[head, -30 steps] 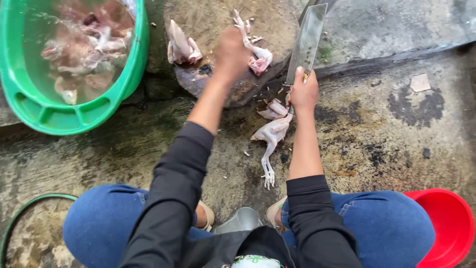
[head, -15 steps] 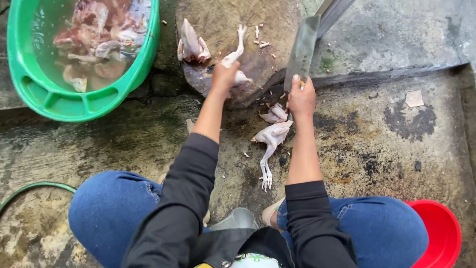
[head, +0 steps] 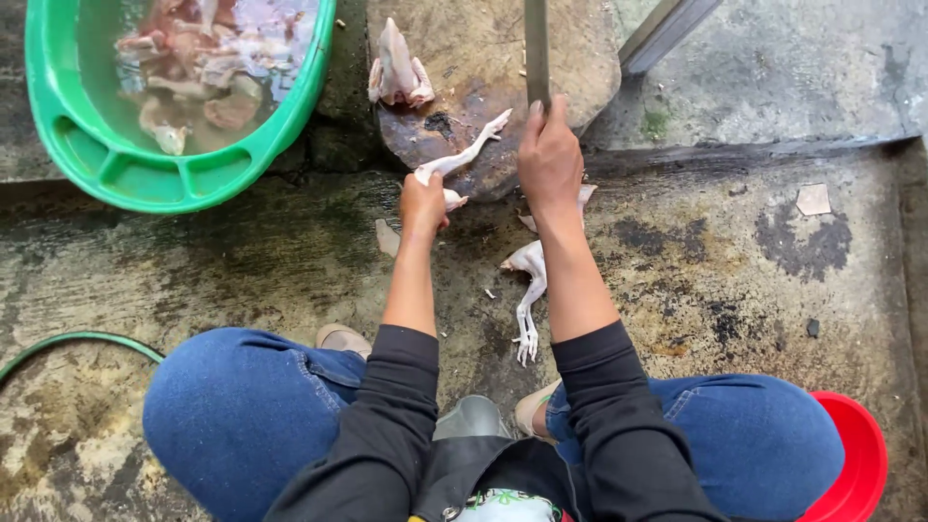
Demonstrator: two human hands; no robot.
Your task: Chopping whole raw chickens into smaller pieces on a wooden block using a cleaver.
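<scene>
My left hand (head: 423,203) grips the thick end of a pale chicken leg (head: 466,155), which lies across the near edge of a round wooden chopping block (head: 483,48). My right hand (head: 548,159) holds a cleaver (head: 536,48) by the handle, blade edge-on above the block and just right of the leg. A second chicken piece (head: 396,72) rests on the block's far left. Another leg with its foot (head: 529,290) lies on the wet concrete below my right wrist.
A green basin (head: 145,179) of water holds several chicken pieces at the upper left. A red bowl (head: 855,464) sits by my right knee. A green hose (head: 77,340) curves at the lower left. A metal bar (head: 667,29) leans at the top.
My left hand picked up the leg on the block and pulled it toward the near edge. My right hand moved left over the block, turning the cleaver edge-on.
</scene>
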